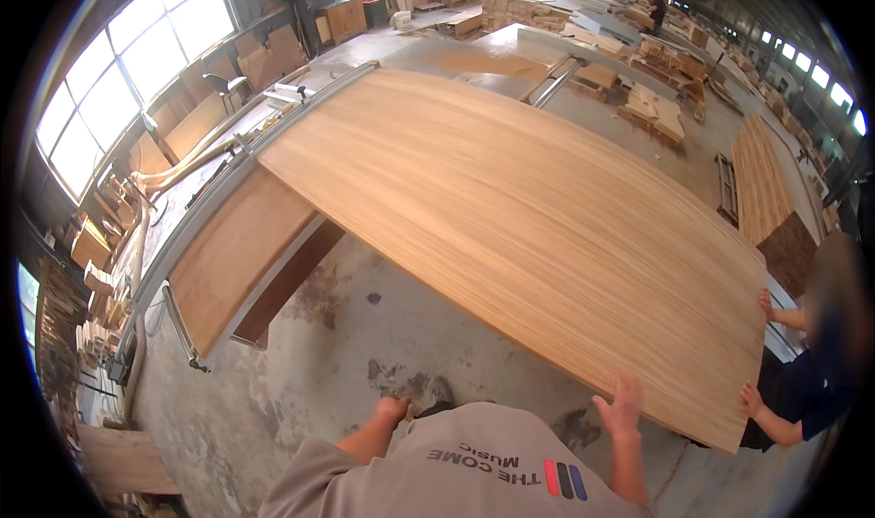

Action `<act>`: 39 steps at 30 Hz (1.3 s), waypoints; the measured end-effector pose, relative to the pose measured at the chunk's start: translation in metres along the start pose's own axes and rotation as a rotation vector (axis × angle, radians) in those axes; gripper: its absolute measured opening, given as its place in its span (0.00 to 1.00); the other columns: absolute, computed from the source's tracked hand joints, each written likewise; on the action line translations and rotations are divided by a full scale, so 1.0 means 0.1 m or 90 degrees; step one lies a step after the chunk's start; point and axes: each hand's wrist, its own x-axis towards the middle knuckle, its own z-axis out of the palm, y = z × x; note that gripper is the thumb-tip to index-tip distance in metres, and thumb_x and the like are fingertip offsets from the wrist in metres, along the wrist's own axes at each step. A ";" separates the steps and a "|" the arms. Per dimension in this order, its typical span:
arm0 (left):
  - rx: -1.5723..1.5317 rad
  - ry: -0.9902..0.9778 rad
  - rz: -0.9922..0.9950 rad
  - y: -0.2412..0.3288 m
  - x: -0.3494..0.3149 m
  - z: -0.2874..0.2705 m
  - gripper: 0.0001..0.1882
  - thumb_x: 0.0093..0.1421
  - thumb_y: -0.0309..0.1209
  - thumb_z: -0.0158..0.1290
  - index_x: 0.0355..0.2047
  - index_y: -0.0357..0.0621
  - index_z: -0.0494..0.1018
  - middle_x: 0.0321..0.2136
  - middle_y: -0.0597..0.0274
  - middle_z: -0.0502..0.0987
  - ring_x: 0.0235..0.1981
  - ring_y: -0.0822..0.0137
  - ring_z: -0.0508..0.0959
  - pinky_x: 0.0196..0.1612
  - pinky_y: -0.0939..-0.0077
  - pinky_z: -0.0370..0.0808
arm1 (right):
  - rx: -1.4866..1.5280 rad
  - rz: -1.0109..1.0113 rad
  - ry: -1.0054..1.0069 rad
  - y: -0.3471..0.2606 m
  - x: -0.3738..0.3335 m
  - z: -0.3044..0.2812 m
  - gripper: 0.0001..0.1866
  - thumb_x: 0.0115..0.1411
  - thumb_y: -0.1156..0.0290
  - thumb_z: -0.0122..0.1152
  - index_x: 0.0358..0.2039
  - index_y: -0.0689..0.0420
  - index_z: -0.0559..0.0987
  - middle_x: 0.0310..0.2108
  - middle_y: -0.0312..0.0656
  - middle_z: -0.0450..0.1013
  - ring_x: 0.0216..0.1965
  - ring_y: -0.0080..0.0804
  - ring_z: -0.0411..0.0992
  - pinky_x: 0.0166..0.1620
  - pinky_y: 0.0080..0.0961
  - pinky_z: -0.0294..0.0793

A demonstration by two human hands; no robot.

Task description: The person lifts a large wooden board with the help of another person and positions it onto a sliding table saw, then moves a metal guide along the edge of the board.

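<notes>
A large light-brown plywood sheet lies flat and fills the middle of the view. My right hand rests with spread fingers on its near edge. My left hand hangs low in front of my grey shirt, away from the sheet, fingers curled with nothing seen in it. At the right end a co-worker in a dark shirt has both hands on the sheet's short edge.
A long metal rail of a saw bench runs along the left, with another board lying beside it. Concrete floor lies below. Stacks of boards stand at the right and far back. Windows line the left wall.
</notes>
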 end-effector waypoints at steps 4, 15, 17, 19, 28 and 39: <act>0.049 -0.022 0.117 0.14 -0.41 0.35 0.28 0.51 0.53 0.50 0.32 0.35 0.78 0.31 0.44 0.78 0.33 0.51 0.79 0.38 0.63 0.74 | -0.059 0.016 -0.036 0.63 -0.17 -0.12 0.38 0.43 0.63 0.68 0.55 0.58 0.66 0.59 0.53 0.57 0.60 0.53 0.53 0.61 0.42 0.52; 0.048 -0.010 0.094 0.28 -1.58 1.06 0.24 0.52 0.48 0.52 0.28 0.34 0.76 0.21 0.48 0.76 0.22 0.54 0.78 0.28 0.62 0.74 | 0.038 -0.144 -0.011 1.03 -0.19 0.05 0.37 0.47 0.63 0.65 0.57 0.58 0.63 0.62 0.51 0.51 0.65 0.47 0.46 0.63 0.43 0.48; 0.040 -0.001 0.080 0.19 -1.80 1.17 0.24 0.53 0.48 0.52 0.29 0.33 0.76 0.20 0.49 0.76 0.19 0.55 0.77 0.25 0.62 0.73 | 0.056 -0.169 -0.034 0.95 -0.19 0.00 0.39 0.47 0.61 0.65 0.58 0.59 0.62 0.63 0.51 0.50 0.65 0.47 0.45 0.63 0.43 0.47; 0.027 0.026 0.115 -0.09 -1.88 1.47 0.24 0.54 0.47 0.52 0.29 0.32 0.75 0.20 0.50 0.75 0.16 0.55 0.76 0.22 0.62 0.72 | 0.064 -0.201 -0.059 0.97 -0.18 -0.03 0.40 0.48 0.59 0.65 0.59 0.59 0.61 0.63 0.52 0.49 0.66 0.46 0.43 0.64 0.43 0.46; 0.001 0.007 0.057 -0.32 -2.81 2.30 0.24 0.51 0.44 0.56 0.37 0.33 0.77 0.33 0.47 0.78 0.35 0.56 0.78 0.37 0.65 0.74 | 0.284 -0.361 -0.042 1.63 -0.36 -0.16 0.27 0.51 0.58 0.62 0.49 0.59 0.71 0.53 0.51 0.65 0.57 0.49 0.60 0.56 0.38 0.63; 0.017 0.029 0.044 -0.71 -3.46 3.39 0.24 0.52 0.46 0.53 0.37 0.35 0.77 0.36 0.44 0.78 0.41 0.52 0.78 0.44 0.66 0.72 | 0.389 -0.192 -0.320 3.58 -1.52 -0.13 0.22 0.49 0.61 0.63 0.41 0.63 0.76 0.36 0.49 0.76 0.38 0.40 0.76 0.41 0.29 0.74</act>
